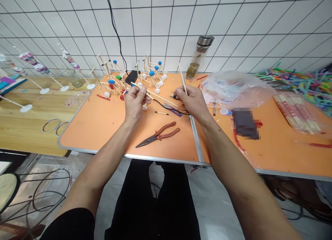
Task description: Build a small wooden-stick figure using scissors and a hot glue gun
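My left hand (135, 101) is closed round a long wooden stick (158, 95) that slants down to the right over the orange table (103, 122). My right hand (191, 99) is closed on another wooden stick (182, 79) that points up and away, and a small dark tool (173, 96) pokes out of its fingers to the left. Both hands hover above the table, a short gap apart. Red-handled pliers (158, 134) lie on the table just below them. A purple-handled tool with a black wire (174, 110) lies between my hands.
Several stick figures with blue caps and white bases (149, 75) stand at the table's back. A glass bottle (198, 58) stands behind my right hand. A crumpled plastic bag (233, 89), packed sticks (298, 113) and coloured straws (303, 82) lie right. A wooden bench (23, 119) holds rings at left.
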